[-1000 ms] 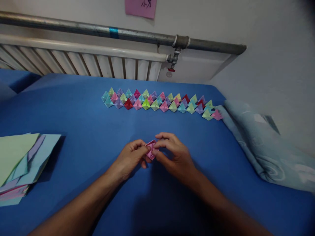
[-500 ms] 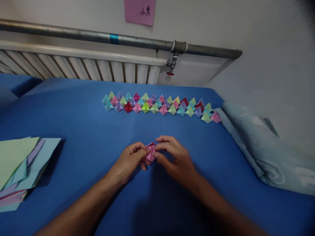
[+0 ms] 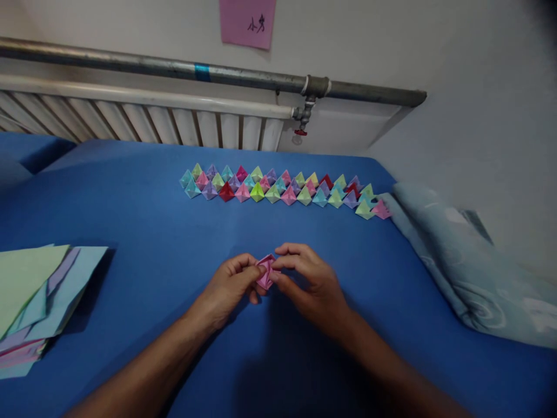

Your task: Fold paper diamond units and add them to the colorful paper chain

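Note:
A small pink origami piece (image 3: pixel 266 280) is held above the blue surface, between my two hands. My left hand (image 3: pixel 232 284) pinches it from the left, thumb pressed on its front and fingers behind. From the right, my right hand (image 3: pixel 308 284) grips its edge between thumb and fingertips. The piece has a raised folded rim and creases in its middle; parts of it are covered by my fingers. Farther back, several folded paper pieces (image 3: pixel 257 192) in many colours stand in staggered rows.
Loose coloured paper sheets (image 3: pixel 32 278) lie stacked at the left. A light blue patterned blanket (image 3: pixel 461 273) is bundled at the right. Behind the blue surface (image 3: pixel 143 226) are a white radiator (image 3: pixel 187 125) and a metal pipe (image 3: pixel 143 62) with a red-handled valve (image 3: pixel 300 133).
My hands stay almost in place around the pink piece, with only slight finger movement. The whole view has shifted very slightly.

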`<state>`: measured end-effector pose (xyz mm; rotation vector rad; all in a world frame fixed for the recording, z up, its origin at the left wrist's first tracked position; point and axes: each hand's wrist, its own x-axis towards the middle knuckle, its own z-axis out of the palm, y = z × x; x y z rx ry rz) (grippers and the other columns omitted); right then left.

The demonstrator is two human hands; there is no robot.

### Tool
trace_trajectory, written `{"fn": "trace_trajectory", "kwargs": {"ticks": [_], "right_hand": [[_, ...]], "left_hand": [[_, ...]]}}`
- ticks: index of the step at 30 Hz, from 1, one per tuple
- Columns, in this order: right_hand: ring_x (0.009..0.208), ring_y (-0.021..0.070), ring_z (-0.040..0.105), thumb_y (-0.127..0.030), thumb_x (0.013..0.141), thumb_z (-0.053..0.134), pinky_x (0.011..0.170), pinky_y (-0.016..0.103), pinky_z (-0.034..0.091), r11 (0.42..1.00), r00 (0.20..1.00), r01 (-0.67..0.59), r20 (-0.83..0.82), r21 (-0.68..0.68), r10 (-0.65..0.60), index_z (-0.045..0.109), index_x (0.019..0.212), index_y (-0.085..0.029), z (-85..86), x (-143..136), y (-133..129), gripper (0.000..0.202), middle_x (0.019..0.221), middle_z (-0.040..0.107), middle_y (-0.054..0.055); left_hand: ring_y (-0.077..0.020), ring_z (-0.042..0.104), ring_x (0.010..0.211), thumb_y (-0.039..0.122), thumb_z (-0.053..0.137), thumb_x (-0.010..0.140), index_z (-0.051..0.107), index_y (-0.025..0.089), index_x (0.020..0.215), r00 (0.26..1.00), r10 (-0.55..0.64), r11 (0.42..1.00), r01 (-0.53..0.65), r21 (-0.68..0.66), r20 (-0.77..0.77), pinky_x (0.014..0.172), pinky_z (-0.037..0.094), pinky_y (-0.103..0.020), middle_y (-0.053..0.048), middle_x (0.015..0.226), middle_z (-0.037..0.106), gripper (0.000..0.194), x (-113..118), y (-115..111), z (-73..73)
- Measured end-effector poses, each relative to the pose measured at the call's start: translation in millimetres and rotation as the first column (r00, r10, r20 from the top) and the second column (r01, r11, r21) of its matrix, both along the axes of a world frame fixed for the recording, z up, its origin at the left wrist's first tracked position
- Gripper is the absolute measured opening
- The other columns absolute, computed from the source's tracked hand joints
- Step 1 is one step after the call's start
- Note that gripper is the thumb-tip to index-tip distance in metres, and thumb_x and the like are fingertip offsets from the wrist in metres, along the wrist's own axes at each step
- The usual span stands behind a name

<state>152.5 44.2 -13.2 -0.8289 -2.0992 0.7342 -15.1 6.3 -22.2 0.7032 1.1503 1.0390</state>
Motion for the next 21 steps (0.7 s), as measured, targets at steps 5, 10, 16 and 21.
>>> {"fn": "trace_trajectory", "kwargs": {"ticks": [5, 10, 16, 21], "right_hand": [[0.097, 0.0157, 0.065, -0.022, 0.087, 0.062, 0.085, 0.030, 0.054, 1.000, 1.000, 0.002, -0.002, -0.001, -0.002, 0.069, 0.093, -0.023, 0.8, -0.4, -0.1, 0.009, 0.102, 0.065, 0.005], [0.097, 0.0160, 0.065, -0.021, 0.087, 0.062, 0.085, 0.031, 0.054, 1.000, 1.000, -0.009, 0.002, 0.016, 0.009, 0.069, 0.093, -0.023, 0.5, 0.0, 0.5, 0.009, 0.102, 0.065, 0.005], [0.099, 0.0160, 0.065, -0.019, 0.088, 0.061, 0.084, 0.030, 0.054, 0.999, 1.000, -0.025, 0.003, 0.033, 0.025, 0.069, 0.094, -0.024, 0.6, 0.0, 0.4, 0.012, 0.103, 0.065, 0.005], [0.099, 0.0161, 0.064, -0.018, 0.087, 0.060, 0.085, 0.030, 0.054, 0.999, 1.000, -0.017, -0.004, 0.049, 0.017, 0.068, 0.094, -0.024, -0.3, -0.1, 0.5, 0.012, 0.102, 0.065, 0.005]], "left_hand": [[-0.0088, 0.053, 0.046, 0.043, 0.071, 0.067, 0.056, 0.016, 0.064, 1.000, 0.003, 1.000, -0.003, -0.002, -0.008, 0.046, 0.042, -0.021, 0.000, 0.054, 0.062, 0.031, -0.1, 0.2, -1.2], [-0.0087, 0.052, 0.045, 0.043, 0.071, 0.068, 0.056, 0.016, 0.064, 1.000, -0.014, 1.000, 0.015, 0.001, -0.014, 0.047, 0.042, -0.022, 0.000, 0.053, 0.061, 0.030, -0.3, 0.6, -1.0], [-0.0089, 0.053, 0.045, 0.044, 0.071, 0.068, 0.057, 0.016, 0.065, 1.000, -0.026, 1.000, 0.026, -0.010, -0.008, 0.046, 0.042, -0.021, 0.000, 0.054, 0.062, 0.031, -0.7, -0.3, -1.0], [-0.0095, 0.054, 0.047, 0.042, 0.074, 0.066, 0.057, 0.016, 0.065, 0.999, -0.015, 0.999, 0.016, -0.029, 0.043, 0.045, 0.043, -0.021, 0.000, 0.055, 0.061, 0.031, -0.8, 0.2, -1.7]]}}
